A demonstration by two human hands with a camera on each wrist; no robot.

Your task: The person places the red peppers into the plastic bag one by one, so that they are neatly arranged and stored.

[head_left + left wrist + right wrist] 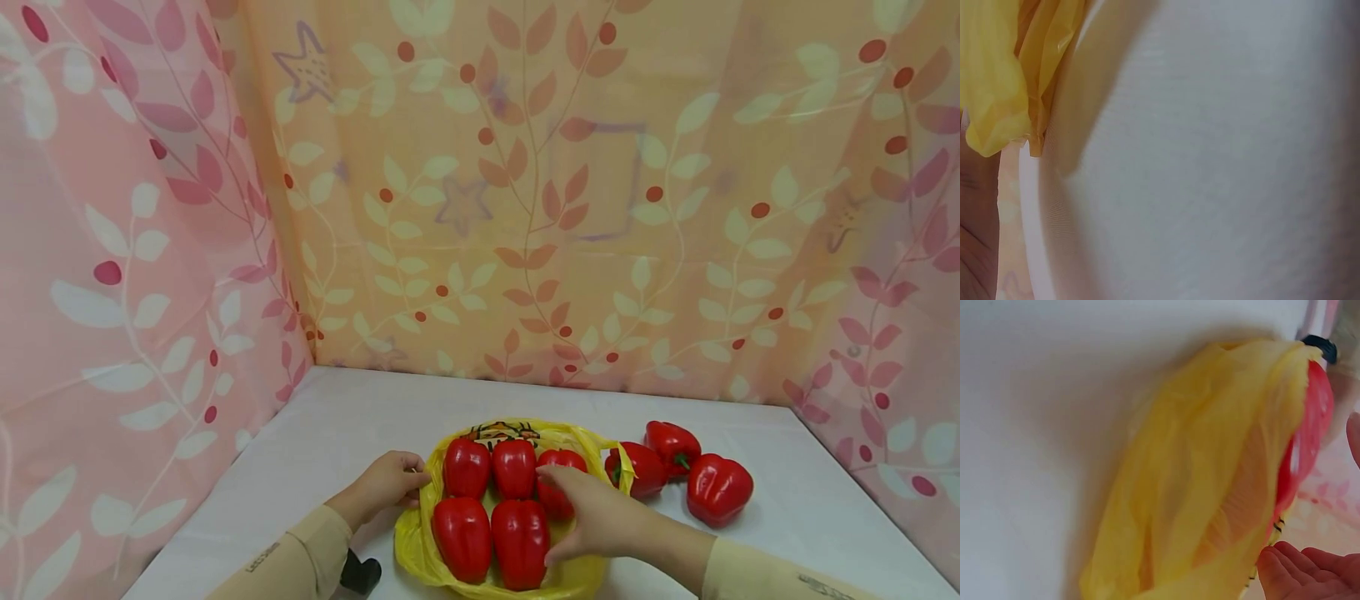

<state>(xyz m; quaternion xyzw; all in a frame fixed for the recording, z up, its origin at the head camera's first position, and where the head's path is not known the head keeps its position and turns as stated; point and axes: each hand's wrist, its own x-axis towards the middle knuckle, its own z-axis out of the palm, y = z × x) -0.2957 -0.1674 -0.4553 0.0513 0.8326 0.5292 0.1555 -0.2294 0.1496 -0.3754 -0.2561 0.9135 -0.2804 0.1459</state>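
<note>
A yellow plastic bag (408,542) lies spread wide on the table with several red bell peppers (462,540) inside it. My left hand (382,487) is at the bag's left rim, its thumb and fingers pinching the edge; folds of the bag (997,75) hang beside that hand in the left wrist view. Over the bag's right side reaches my right hand (600,512), thumb apart from the fingers. Its fingertips overlap the back right pepper (555,500), and its thumb is close to the front right pepper (519,546). Fingers (1297,569) show past the rim in the right wrist view.
Three more red bell peppers, one of them nearest the front (720,490), sit on the white table (360,400) just right of the bag. A small black object (362,575) shows by the left sleeve. Leaf-patterned curtains (525,208) close off the back and sides.
</note>
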